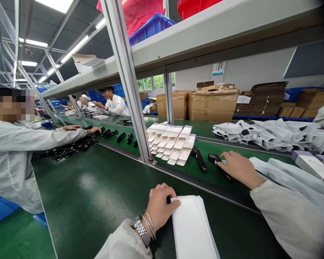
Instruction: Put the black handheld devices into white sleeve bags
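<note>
My left hand (pixel 163 205), with a watch and bangles at its wrist, pinches the top left corner of a stack of flat white fabric-like sleeves (pixel 193 226) on the green table. Over the belt, my right hand (pixel 239 166) has its fingers and thumb on a black gun-shaped device (pixel 215 158), whose lower part runs below the hand. A second black gun-shaped device (pixel 199 160) lies just left of it. Further left, several open white cartons (pixel 172 142) lie in overlapping rows. Long white sleeves (pixel 288 176) lie beside my right forearm.
A metal post (pixel 129 79) rises between table and shelf (pixel 205 32). Crumpled white sleeves (pixel 275 133) are heaped beyond the belt; printed boxes (pixel 314 163) lie at right. On the left a co-worker (pixel 13 151) reaches over black devices (pixel 70 147). Brown cartons (pixel 213 104) stand behind.
</note>
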Demonstrator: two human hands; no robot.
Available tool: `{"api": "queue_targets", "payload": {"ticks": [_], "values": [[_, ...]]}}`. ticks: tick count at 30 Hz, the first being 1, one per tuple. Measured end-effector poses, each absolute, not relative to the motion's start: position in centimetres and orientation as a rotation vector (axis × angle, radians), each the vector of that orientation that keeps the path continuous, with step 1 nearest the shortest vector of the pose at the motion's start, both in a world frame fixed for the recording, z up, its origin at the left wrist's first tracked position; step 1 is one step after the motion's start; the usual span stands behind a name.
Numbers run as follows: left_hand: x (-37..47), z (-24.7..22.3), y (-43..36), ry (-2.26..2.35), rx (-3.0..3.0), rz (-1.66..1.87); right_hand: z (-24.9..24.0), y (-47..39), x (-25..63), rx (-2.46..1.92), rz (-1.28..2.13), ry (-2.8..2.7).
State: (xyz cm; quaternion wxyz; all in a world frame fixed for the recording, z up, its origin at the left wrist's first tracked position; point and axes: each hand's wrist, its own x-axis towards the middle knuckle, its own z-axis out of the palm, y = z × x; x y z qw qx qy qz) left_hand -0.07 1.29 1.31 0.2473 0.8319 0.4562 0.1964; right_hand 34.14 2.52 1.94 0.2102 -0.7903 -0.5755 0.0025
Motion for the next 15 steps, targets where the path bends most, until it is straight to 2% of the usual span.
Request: {"api": "queue_targets", "payload": {"ticks": [4, 8, 13, 15], "values": [[0.3, 1.1, 0.9, 1.178, 2.339, 0.627, -1.1, 3.6, 34.9, -2.185, 0.211, -1.501], [0.3, 1.2, 0.7, 1.156, 2.404, 0.714, -0.3, 4.1, 33.4, -2.022, 0.328, -1.376], [0.3, 2.1, 0.4, 1.048, 2.401, 0.819, 2.6, 2.9, 28.0, -1.21, 0.753, -1.084], [0.2, 2.4, 0.2, 1.023, 2.416, 0.852, 3.4, 1.9, 25.3, -1.023, 0.864, -1.033]]}}
